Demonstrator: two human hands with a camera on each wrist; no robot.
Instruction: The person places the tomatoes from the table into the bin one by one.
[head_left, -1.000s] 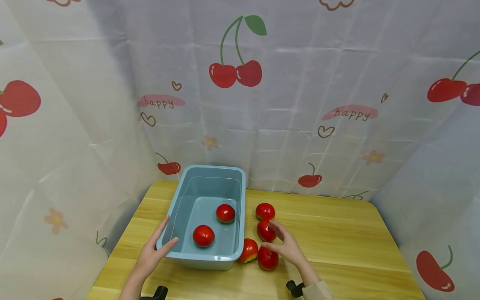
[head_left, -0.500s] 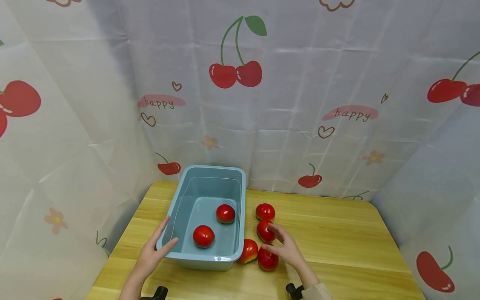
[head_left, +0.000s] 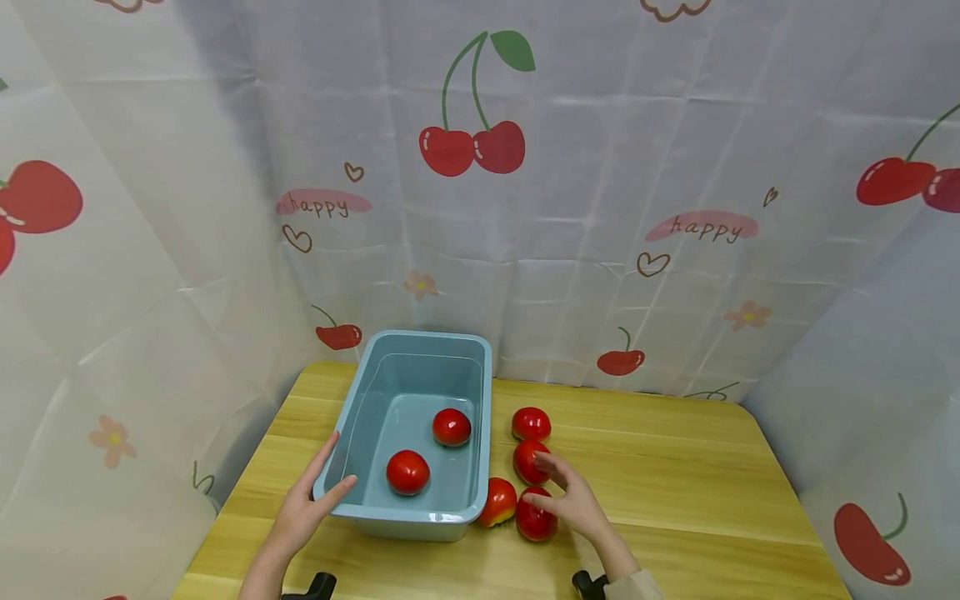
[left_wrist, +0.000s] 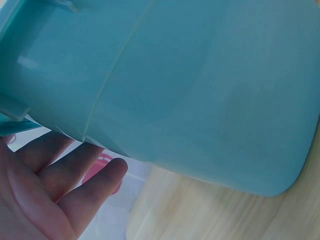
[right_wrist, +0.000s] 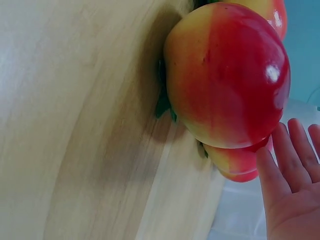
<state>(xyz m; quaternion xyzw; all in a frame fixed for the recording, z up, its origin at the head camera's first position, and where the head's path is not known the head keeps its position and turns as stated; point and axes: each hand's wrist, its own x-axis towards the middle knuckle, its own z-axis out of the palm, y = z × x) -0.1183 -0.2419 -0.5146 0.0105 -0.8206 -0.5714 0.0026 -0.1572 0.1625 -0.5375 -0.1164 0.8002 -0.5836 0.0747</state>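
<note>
A light blue plastic bin [head_left: 420, 512] stands on the left of the table, with two red tomatoes [head_left: 407, 472] on its floor. My left hand [head_left: 296, 517] rests at its near left corner, fingers nearly straight along the outer wall and thumb over the rim. In the left wrist view, the fingers [left_wrist: 92, 195] lie against the wall's edge. Several more tomatoes [head_left: 531, 423] sit right of the bin. My right hand [head_left: 577, 504] is spread over the nearer ones, holding none. The right wrist view has a red and yellow tomato [right_wrist: 230, 75] large beside the relaxed fingers; contact is uncertain.
The wooden table [head_left: 675, 475] extends right of the tomatoes. A white curtain [head_left: 570, 167] with printed cherries hangs behind the table and along both sides. Black wrist camera mounts [head_left: 321, 586] show at the lower frame edge.
My right hand has shifted very slightly over the tomatoes. The left hand, the bin and all the tomatoes stay where they were.
</note>
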